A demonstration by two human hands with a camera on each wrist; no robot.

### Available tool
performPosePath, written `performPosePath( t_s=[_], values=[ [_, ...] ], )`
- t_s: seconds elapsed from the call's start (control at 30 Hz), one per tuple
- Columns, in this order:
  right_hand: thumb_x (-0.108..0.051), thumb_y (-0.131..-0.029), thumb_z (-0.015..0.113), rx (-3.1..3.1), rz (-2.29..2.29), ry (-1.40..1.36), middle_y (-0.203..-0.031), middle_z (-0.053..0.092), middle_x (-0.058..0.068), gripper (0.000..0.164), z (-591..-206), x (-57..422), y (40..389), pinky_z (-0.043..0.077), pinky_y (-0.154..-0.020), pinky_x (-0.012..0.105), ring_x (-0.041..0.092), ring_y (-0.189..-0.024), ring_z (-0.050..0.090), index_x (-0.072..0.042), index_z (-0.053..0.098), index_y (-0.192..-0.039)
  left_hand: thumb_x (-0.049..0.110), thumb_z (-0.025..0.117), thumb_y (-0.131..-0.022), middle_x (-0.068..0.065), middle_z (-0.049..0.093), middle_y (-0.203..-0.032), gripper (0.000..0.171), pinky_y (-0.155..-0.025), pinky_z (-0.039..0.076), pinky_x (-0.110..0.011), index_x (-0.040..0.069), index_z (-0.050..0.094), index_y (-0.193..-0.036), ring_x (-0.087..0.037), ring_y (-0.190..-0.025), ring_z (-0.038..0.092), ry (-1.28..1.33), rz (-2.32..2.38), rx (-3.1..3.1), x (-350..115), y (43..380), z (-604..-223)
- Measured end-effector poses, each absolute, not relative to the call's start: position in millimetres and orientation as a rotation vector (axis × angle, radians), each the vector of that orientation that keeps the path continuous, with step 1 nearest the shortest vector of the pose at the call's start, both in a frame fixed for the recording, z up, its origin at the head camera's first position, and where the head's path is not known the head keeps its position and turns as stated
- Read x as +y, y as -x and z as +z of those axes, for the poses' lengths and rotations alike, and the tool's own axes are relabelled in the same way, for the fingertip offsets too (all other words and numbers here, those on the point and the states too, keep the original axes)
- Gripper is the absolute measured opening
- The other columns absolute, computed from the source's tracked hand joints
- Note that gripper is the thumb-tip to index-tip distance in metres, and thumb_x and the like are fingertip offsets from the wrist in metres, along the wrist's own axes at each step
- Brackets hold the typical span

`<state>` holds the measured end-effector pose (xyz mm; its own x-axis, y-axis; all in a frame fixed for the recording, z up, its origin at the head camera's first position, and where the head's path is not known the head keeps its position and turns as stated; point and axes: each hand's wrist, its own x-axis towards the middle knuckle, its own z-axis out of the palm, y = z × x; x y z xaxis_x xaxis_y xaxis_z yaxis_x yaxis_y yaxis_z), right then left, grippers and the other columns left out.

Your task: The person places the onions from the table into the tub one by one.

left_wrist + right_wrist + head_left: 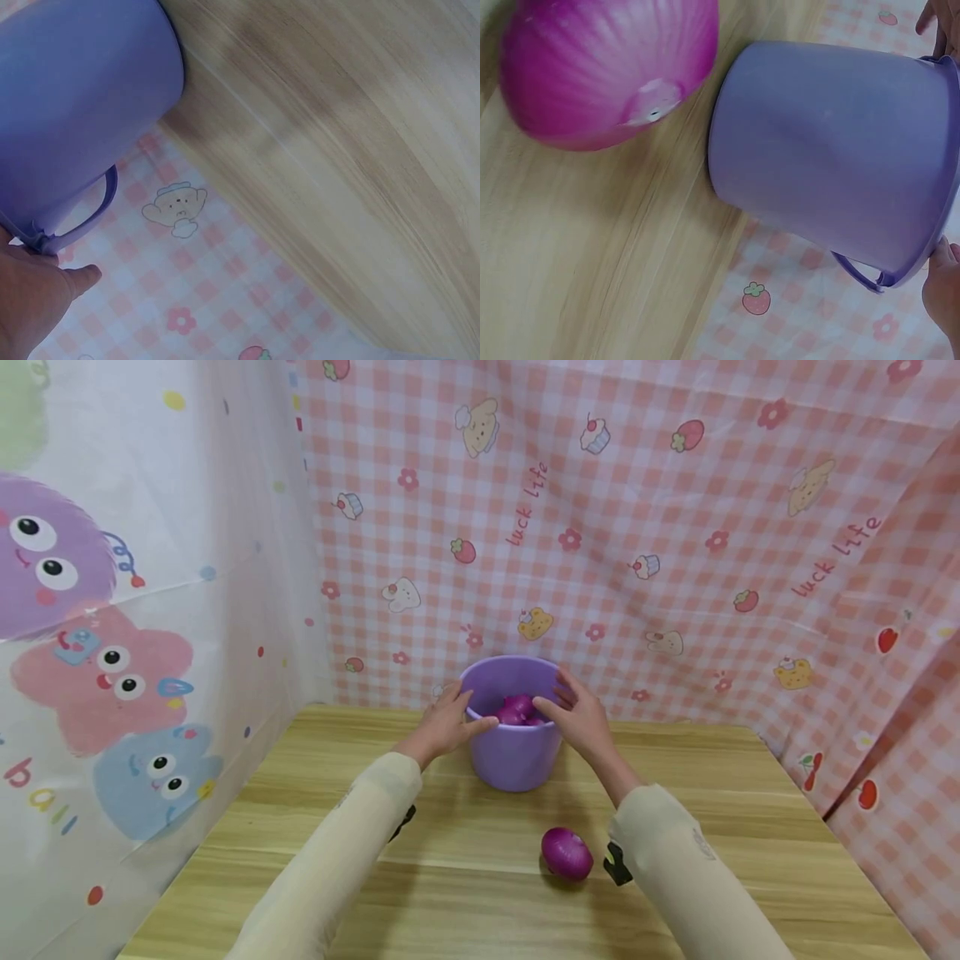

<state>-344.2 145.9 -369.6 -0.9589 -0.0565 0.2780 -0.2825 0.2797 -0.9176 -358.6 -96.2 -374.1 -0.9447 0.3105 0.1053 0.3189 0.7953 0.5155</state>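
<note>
A purple bucket [514, 758] stands upright near the far edge of the wooden table. Red onions [516, 710] lie inside it, partly hidden by its front wall. My left hand [444, 724] grips the rim on the left, its thumb along the front edge. On the opposite side, my right hand [585, 717] holds the rim, with the thumb over the edge toward the inside. In the left wrist view, the bucket's handle [105, 206] hangs down close to the left hand. One loose red onion [567, 854] lies on the table in front of the bucket, beside my right forearm.
The wooden table [465, 893] reaches back to a pink checkered cloth [600, 510] hanging right behind the bucket. A white cloth with cartoon figures [255, 568] hangs along the left side. Table surface shows on both sides of the bucket.
</note>
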Motion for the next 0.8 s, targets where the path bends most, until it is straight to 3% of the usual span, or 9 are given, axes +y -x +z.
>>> performPosePath(
  t_s=[0.5, 0.8],
  values=[
    [-0.014, -0.094, 0.07, -2.23, 1.848, -0.405, -0.149, 0.043, 0.024, 0.07, -395.4, 176.2, 323.4, 0.038, -0.111, 0.039, 0.036, -0.136, 0.043, 0.005, 0.034, -0.15, 0.061, 0.055, -0.094, -0.016, 0.006, -0.165, 0.089, -0.12, 0.008, -0.053, 0.002, 0.026, -0.156, -0.035, -0.15, 0.008, 0.499, -0.877, -2.981, -98.5, 357.3, -372.5],
    [-0.02, -0.095, 0.069, -2.395, 1.795, -0.373, -0.146, 0.046, 0.024, 0.067, -425.9, 196.2, 297.3, 0.043, -0.105, 0.041, 0.037, -0.134, 0.046, 0.004, 0.038, -0.149, 0.064, 0.053, -0.093, -0.015, 0.005, -0.165, 0.091, -0.12, 0.008, -0.053, 0.004, 0.025, -0.156, -0.034, -0.15, 0.006, 0.5, -0.873, -2.986, -98.5, 359.2, -375.6]
  ],
)
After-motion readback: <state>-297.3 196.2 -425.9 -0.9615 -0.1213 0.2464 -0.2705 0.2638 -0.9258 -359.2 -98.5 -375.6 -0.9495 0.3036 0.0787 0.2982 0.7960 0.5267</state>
